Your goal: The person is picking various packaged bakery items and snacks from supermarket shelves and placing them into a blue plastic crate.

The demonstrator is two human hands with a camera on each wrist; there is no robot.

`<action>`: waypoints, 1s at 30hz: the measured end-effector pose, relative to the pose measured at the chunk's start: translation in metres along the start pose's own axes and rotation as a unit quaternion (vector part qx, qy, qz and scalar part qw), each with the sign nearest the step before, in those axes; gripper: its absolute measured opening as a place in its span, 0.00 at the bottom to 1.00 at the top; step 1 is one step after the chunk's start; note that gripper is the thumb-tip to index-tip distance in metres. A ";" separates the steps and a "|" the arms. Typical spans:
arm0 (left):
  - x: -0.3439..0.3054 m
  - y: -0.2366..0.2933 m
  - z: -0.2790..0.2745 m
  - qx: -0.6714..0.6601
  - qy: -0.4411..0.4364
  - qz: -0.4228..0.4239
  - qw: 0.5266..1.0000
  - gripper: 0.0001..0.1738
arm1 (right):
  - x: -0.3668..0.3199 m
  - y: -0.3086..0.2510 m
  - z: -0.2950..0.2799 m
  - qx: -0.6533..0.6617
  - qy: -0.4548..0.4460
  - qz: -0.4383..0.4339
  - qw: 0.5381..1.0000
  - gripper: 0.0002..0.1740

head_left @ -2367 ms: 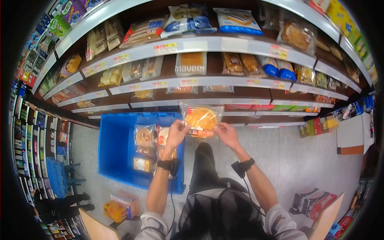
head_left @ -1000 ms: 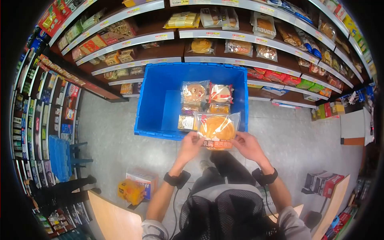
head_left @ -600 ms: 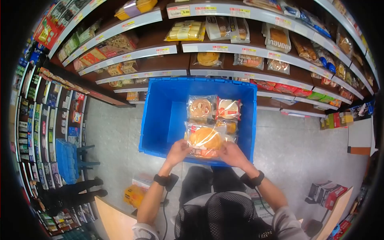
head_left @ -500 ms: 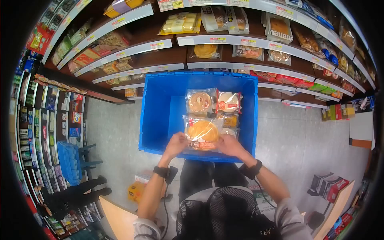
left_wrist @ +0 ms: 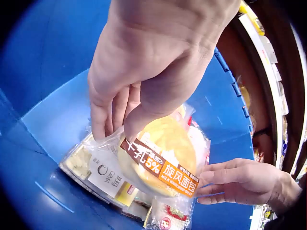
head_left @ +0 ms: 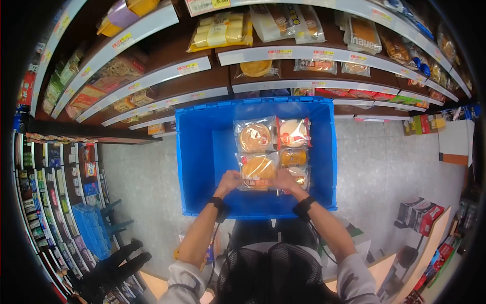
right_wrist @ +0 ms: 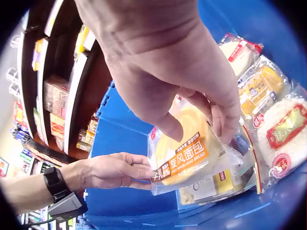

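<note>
A clear bag of round whirlwind bread (head_left: 258,169) with an orange label hangs between my hands inside the blue crate (head_left: 195,152). My left hand (head_left: 230,181) pinches its left edge; in the left wrist view thumb and fingers meet on the plastic corner. At the opposite edge, my right hand (head_left: 287,180) holds the bag between thumb and fingers. Beneath the bag, a pack with a white label (left_wrist: 105,170) is partly covered. Another round bread pack (head_left: 255,138) lies just beyond it, beside a red-and-white pack (head_left: 293,134).
A yellow pack (head_left: 292,158) and a white round pack with a red label (right_wrist: 288,124) lie in the crate's right side. Shelves (head_left: 268,55) of bread rise behind the crate. A blue stool (head_left: 91,230) stands at left, boxes (head_left: 420,215) at right.
Both hands have carried the bread bag from in front of the shelves down into the crate, over the front left of its packs. The head view has turned and shifted with the body.
</note>
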State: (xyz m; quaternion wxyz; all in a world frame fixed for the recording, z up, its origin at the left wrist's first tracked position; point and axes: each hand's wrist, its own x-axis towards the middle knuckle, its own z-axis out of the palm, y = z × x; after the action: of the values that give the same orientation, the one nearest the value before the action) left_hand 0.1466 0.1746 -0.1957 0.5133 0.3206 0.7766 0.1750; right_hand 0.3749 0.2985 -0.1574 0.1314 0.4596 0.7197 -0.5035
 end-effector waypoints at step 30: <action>0.003 0.012 -0.027 0.117 -0.007 -0.024 0.993 0.24 | 0.013 0.005 0.003 0.029 0.178 0.067 0.981 0.29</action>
State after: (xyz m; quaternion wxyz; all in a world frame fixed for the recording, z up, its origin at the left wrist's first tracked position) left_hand 0.1252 0.1868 -0.1800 0.4819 0.3610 0.7955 0.0685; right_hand 0.3716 0.3034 -0.1702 0.0214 0.5925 0.6843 -0.4245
